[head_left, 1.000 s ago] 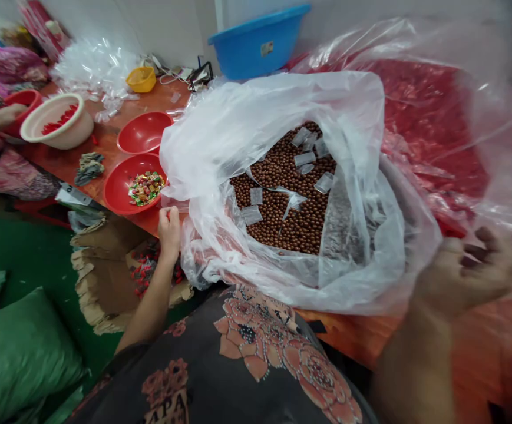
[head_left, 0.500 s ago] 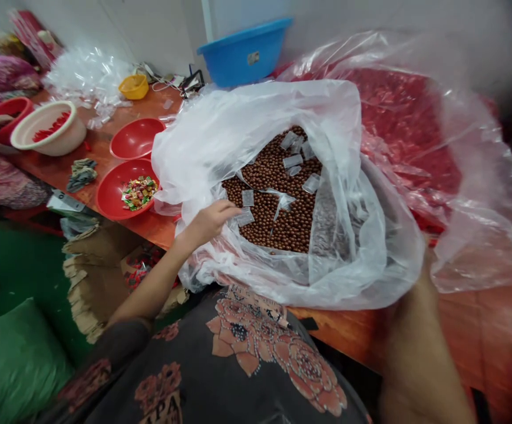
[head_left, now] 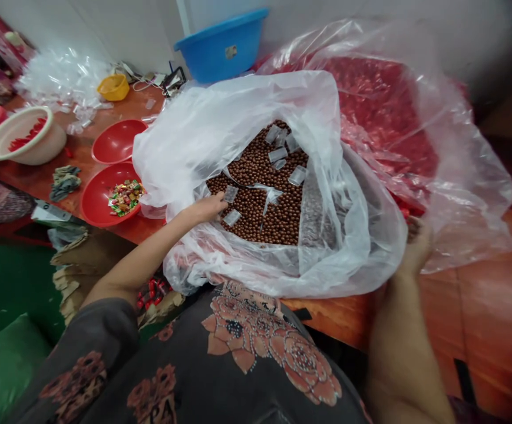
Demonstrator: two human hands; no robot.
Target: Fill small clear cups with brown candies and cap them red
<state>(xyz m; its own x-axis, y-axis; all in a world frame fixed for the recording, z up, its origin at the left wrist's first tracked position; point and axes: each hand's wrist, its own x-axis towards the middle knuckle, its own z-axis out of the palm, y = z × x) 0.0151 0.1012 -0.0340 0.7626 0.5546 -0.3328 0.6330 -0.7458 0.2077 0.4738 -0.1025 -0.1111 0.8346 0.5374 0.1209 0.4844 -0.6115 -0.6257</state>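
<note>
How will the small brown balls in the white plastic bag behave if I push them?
The brown balls will probably roll and shift readily, being small and round. Their sheen suggests they may be slippery. The white bag around them looks thin and crumpled, so it would likely flex rather than resist.

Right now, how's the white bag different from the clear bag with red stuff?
The white bag is cloudy; the clear bag is easier to see through. Brown balls show in the white bag's opening; shiny red stuff shows through the clear bag. The clear bag lies to the white bag's right. Both look like plastic.
</note>
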